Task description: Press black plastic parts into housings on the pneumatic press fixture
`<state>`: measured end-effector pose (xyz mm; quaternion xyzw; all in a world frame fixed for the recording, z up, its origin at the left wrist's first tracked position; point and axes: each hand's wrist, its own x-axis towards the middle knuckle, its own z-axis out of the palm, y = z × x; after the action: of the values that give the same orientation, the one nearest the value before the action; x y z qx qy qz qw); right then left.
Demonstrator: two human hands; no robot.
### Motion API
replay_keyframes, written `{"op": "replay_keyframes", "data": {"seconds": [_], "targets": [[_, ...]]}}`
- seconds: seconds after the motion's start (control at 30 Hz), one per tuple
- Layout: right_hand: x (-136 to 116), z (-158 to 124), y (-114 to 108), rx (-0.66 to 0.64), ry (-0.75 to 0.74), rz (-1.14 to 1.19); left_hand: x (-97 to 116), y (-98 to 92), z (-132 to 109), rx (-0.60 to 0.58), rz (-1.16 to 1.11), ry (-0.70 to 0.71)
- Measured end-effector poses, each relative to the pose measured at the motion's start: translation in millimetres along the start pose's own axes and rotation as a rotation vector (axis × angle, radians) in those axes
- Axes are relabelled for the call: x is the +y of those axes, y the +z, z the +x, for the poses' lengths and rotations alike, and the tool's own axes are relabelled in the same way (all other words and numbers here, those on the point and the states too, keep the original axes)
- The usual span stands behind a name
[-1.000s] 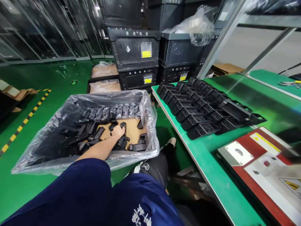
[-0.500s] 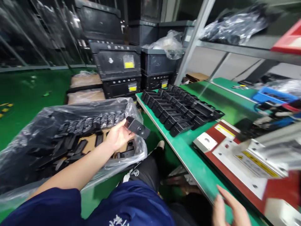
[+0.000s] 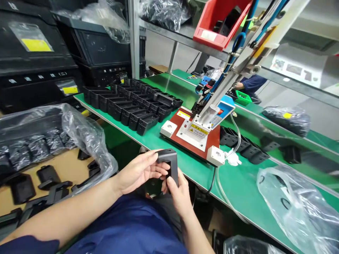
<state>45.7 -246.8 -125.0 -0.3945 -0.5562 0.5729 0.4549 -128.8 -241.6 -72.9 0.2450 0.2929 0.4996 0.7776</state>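
Between both hands, in front of my body, is a black plastic housing with an opening in one side. My left hand grips its upper left corner, thumb on top and fingers bent beneath. My right hand is wrapped round its lower right end, thumb on the near face. Beyond them on the green bench stand rows of black plastic housings, with one lying across the others. To the left, a plastic-lined box holds loose black parts and bagged ones on cardboard.
A press with a red base and two white button blocks stands on the bench. More black housings and a clear plastic bag are at right. A red bin sits overhead. A co-worker's sleeve shows beyond.
My view has swung right toward the press. My left hand has brought the black housing from over the lined box to my front, and my formerly empty right hand now holds it too.
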Motion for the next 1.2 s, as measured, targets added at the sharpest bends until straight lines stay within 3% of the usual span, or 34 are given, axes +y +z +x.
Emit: {"op": "replay_keyframes", "data": {"seconds": [0.1, 0.23, 0.5, 0.67, 0.8, 0.97, 1.2], "targets": [[-1.0, -4.5, 4.7, -0.069, 0.17, 0.252, -1.6, -2.5, 2.0, 0.066, 0.046, -0.041], [-6.8, -4.9, 9.2, -0.059, 0.231, 0.298, -3.5, -6.5, 2.3, 0.09, 0.049, -0.042], [-6.0, -6.3, 10.4, -0.059, 0.236, 0.282, -4.8, -12.1, 1.9, 0.108, 0.073, -0.04], [0.2, -6.1, 3.3, -0.107, 0.154, 0.201, -5.6, -12.6, -3.1, -0.03, 0.14, 0.019], [4.4, -5.2, -3.6, -0.078, 0.011, -0.004, -3.7, -12.8, -10.4, -0.137, 0.309, 0.106], [1.8, 0.3, -13.3, -0.03, -0.284, -0.328, -1.0, -15.5, -15.6, -0.235, 0.465, 0.199], [-17.3, 0.4, -26.3, 0.143, -0.912, -1.077, -7.0, -23.7, -8.7, -0.165, 0.632, 0.223]]}}
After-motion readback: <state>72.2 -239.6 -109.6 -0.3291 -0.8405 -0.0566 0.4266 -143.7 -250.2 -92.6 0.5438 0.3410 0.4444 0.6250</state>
